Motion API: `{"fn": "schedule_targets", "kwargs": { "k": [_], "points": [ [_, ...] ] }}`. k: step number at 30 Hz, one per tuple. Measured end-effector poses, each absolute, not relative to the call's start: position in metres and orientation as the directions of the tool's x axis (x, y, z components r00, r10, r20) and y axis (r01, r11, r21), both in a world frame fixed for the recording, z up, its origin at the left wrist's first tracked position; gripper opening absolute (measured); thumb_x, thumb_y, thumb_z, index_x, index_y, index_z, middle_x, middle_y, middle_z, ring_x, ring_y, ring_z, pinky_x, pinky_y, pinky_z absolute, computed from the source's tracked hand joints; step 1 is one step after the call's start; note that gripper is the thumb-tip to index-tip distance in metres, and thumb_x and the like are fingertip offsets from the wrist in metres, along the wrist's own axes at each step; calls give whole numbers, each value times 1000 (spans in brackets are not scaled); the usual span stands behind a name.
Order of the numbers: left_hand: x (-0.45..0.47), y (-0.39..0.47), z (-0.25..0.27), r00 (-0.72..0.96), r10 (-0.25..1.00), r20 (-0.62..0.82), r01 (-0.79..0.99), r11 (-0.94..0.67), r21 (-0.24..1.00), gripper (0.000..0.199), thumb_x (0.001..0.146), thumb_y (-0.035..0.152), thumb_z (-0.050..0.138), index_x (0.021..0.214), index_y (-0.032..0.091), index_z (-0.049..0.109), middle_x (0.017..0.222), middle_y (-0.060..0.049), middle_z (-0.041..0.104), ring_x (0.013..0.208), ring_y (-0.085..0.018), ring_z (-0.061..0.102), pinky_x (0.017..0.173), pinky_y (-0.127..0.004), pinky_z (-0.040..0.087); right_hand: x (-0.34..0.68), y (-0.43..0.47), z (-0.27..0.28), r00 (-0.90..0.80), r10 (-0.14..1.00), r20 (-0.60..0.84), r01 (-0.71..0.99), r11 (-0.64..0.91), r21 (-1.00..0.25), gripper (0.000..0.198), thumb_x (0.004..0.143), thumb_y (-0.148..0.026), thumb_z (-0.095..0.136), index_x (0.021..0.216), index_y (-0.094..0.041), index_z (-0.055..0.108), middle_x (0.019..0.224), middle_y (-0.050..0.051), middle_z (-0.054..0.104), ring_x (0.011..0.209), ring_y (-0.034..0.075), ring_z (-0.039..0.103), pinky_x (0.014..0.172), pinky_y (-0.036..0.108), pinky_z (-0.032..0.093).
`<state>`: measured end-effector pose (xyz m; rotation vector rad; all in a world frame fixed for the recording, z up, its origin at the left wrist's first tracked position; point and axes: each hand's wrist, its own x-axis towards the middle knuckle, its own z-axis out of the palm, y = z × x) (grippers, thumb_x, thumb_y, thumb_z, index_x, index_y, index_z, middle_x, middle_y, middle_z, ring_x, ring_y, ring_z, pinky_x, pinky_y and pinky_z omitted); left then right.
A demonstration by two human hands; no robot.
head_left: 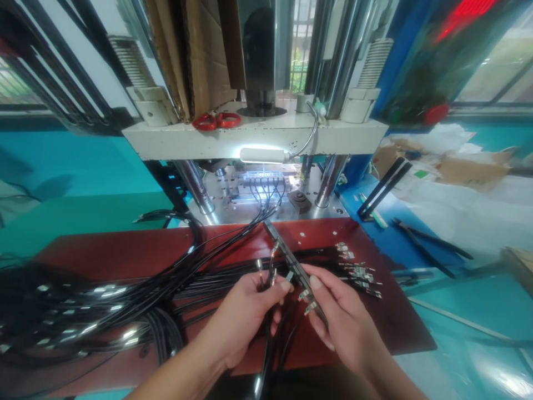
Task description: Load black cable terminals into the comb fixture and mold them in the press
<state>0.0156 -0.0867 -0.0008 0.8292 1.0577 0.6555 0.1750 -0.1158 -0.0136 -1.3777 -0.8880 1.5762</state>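
Note:
My left hand is closed around a few black cables, pinching one by its metal-tipped end between thumb and finger. In my right hand is a long dark metal bar, held at a slant with its far end pointing toward the press. Small metal connectors sit along the bar, with cable ends at its side. The fingertips of both hands are close together at the bar. Under the hands, many black cables with metal terminals lie across the dark red board.
Ahead stands a press with a white plate, a lit lamp and red-handled scissors. Several cables run into the lit fixture on its bed. At left lies a large cable bundle; at right, black-handled pliers and plastic sheeting.

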Motion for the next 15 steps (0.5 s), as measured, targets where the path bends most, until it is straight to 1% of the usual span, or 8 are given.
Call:
{"fn": "schedule_targets", "kwargs": {
  "k": [4, 8, 11, 15],
  "points": [
    [13, -82, 1, 435, 758, -486, 2, 539, 842, 22, 81, 37, 61, 82, 15, 57, 66, 2, 51, 51, -8, 43, 48, -21, 39, 175, -116, -14, -42, 917, -397, -126, -399, -908, 58, 84, -57, 52, 130, -22, 49, 54, -6, 48, 36, 5, 35, 30, 15, 27],
    [10, -77, 3, 497, 732, -466, 86, 493, 866, 17, 81, 33, 60, 81, 16, 58, 63, 3, 51, 51, -8, 46, 49, -21, 39, 175, -115, -15, -47, 911, -410, -124, -413, -902, 61, 83, -58, 53, 131, -22, 48, 45, -9, 39, 35, 6, 34, 31, 15, 26],
    [9, -74, 4, 520, 718, -464, 129, 470, 873, 14, 81, 30, 59, 80, 16, 59, 60, 4, 50, 49, -8, 45, 49, -20, 36, 175, -115, -14, -46, 906, -420, -137, -423, -896, 62, 81, -59, 55, 130, -22, 50, 46, -9, 40, 36, 6, 34, 31, 15, 26],
    [8, -71, 3, 521, 719, -460, 137, 462, 876, 13, 81, 29, 59, 79, 17, 60, 60, 4, 51, 50, -7, 46, 47, -19, 33, 176, -115, -13, -51, 912, -407, -122, -410, -904, 61, 82, -58, 53, 131, -21, 49, 49, -7, 43, 35, 6, 33, 30, 15, 25]
  ]
}}
